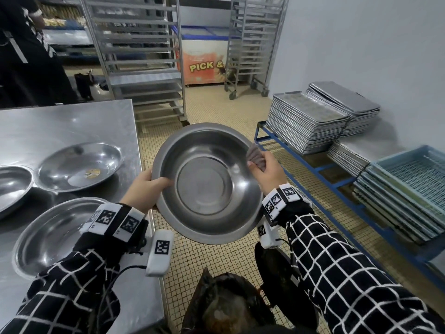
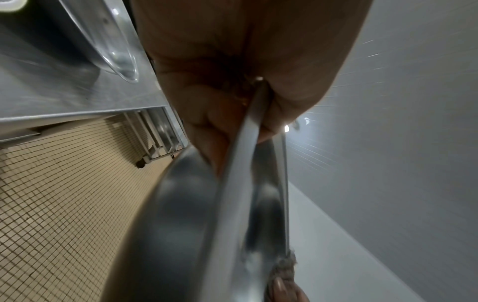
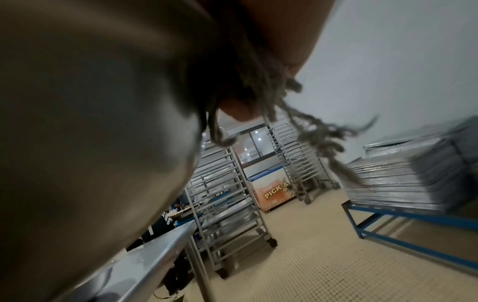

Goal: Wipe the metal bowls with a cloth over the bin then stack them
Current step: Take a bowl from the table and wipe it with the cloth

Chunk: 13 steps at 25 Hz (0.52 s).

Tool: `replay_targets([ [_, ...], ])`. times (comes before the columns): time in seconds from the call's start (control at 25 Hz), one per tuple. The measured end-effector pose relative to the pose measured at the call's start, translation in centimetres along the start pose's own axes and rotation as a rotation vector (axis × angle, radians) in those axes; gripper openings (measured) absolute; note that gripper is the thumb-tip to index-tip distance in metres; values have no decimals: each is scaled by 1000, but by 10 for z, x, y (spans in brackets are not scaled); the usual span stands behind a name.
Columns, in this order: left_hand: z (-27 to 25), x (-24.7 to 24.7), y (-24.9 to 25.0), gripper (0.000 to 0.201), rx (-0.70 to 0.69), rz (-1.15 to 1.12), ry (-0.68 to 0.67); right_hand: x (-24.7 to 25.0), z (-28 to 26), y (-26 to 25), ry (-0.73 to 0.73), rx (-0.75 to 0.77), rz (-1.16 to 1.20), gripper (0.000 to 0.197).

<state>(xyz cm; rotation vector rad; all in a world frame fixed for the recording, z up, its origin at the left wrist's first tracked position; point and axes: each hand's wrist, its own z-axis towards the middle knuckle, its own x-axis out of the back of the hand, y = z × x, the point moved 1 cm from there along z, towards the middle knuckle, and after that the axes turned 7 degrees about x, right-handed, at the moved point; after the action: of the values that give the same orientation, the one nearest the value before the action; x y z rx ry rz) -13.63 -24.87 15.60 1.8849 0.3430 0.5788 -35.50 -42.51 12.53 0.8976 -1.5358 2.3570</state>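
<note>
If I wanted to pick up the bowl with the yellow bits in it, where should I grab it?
Probably by the rim. The bowl with scraps sits upright on the steel table, wide and shallow, so its thin flared edge is the only part fingers can pinch. Come from its near right side, by the table edge, since another bowl crowds its left.

A commercial kitchen or bakery back room: tall wheeled tray racks (image 1: 134,51) stand beyond the hands, stacked baking trays (image 1: 310,121) sit right of them, a steel worktable (image 1: 60,124) left, a chest freezer (image 1: 204,56) behind.
</note>
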Motion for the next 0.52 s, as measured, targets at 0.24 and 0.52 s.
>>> replay_targets([
  [0.24,16,-13,-8,23,70,-181,40,-4,-30,-1,201,-303,306,17],
  [0.52,18,-16,-13,21,-98,209,114,26,-28,-7,78,-245,115,14],
])
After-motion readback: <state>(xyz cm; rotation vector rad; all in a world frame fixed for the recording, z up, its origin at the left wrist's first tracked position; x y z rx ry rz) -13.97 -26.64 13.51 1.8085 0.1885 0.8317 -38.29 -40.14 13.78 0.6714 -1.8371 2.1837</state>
